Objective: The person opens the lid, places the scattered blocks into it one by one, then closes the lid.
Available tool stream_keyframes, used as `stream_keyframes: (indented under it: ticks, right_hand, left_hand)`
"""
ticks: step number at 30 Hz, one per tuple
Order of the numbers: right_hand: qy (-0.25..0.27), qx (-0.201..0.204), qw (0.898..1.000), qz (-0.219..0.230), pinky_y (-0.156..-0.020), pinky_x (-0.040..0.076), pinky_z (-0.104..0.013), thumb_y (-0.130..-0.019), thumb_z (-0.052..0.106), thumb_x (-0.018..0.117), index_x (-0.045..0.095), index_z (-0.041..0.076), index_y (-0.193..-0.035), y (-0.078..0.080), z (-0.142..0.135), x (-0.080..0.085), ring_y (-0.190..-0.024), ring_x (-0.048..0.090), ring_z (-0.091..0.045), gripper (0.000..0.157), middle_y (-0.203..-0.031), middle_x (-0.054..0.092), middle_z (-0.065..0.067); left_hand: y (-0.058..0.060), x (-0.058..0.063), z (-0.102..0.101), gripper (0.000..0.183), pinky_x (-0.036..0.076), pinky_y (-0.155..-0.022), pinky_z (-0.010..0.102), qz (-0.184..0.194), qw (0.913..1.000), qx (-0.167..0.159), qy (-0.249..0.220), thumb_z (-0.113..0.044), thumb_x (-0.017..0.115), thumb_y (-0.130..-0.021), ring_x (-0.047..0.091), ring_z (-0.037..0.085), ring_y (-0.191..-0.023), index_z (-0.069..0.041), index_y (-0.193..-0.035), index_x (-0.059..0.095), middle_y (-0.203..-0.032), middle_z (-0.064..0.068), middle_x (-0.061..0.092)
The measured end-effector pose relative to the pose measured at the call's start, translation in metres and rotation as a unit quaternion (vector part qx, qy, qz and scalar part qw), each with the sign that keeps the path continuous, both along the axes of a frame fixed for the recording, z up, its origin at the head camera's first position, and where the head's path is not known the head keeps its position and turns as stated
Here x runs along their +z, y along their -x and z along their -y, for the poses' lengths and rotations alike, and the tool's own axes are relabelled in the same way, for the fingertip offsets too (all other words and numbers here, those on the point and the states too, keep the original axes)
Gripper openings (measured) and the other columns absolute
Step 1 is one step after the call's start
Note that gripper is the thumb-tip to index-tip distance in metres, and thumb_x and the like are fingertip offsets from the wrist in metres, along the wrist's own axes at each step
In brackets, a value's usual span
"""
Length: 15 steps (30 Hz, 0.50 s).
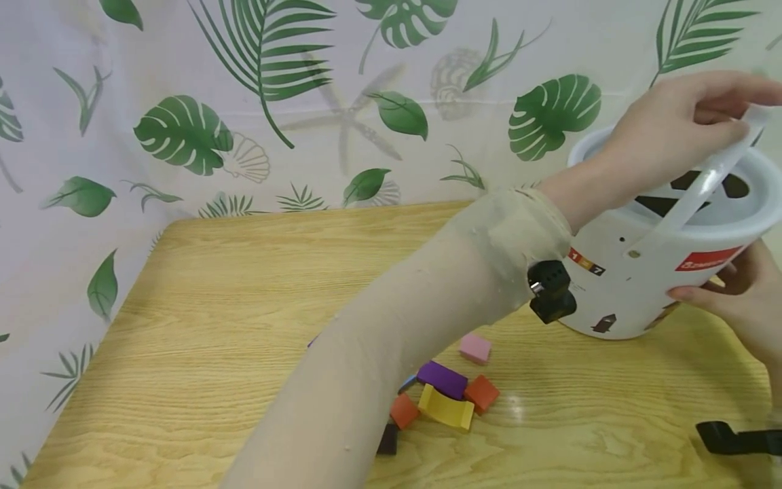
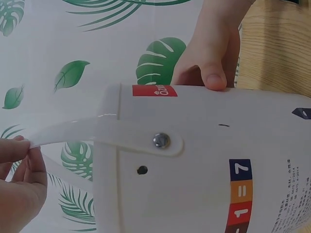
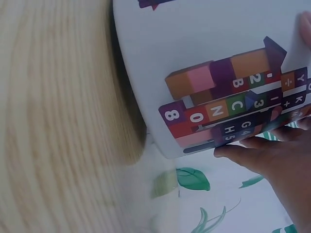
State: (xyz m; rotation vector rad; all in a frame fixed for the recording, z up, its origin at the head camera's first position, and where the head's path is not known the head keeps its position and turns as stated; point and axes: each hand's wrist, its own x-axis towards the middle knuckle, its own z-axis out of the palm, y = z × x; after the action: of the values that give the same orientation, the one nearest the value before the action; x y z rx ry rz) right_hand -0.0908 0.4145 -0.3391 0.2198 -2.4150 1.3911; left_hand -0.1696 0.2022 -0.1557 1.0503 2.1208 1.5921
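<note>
A white plastic bucket with printed coloured blocks and a red label stands at the table's right side. Its lid has dark cut-out shapes. My left hand is above the lid, pinching the bucket's white strap handle between thumb and fingers; the left wrist view shows this handle raised. Against the bucket's lower right side is my right hand, thumb and extended fingers touching the wall. In the right wrist view its fingers lie along the printed side.
Wooden blocks lie loose on the table, partly hidden by my left forearm: a pink block, a purple one, a yellow curved one, an orange-red one and others. A leaf-patterned cloth hangs behind the table.
</note>
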Motion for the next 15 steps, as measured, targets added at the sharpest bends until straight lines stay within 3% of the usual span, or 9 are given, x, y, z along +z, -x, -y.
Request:
stream_keyframes:
  ticks: [7,15]
  right_hand:
    - [0.12,0.055,0.991,-0.008,-0.086,0.041,-0.011,-0.075,-0.028,0.061,0.029,0.013,-0.149,0.001,-0.005,-0.008,-0.119,0.042,-0.015,0.09,-0.139,0.04,-0.005]
    - [0.14,0.075,0.987,-0.022,-0.085,0.042,-0.012,-0.073,-0.03,0.061,0.03,0.009,-0.148,0.001,-0.004,-0.011,-0.118,0.044,-0.015,0.09,-0.136,0.042,-0.007]
  left_hand:
    - [0.002,-0.002,-0.008,0.036,0.035,-0.078,-0.002,-0.004,0.9999,-0.007,0.007,-0.007,0.059,-0.095,0.051,-0.016,-0.091,-0.016,-0.13,0.059,-0.119,-0.014,0.06]
    - [0.004,-0.006,-0.013,0.035,0.034,-0.078,-0.002,-0.013,0.9997,-0.007,0.017,-0.01,0.061,-0.094,0.051,-0.016,-0.09,-0.017,-0.128,0.06,-0.116,-0.015,0.062]
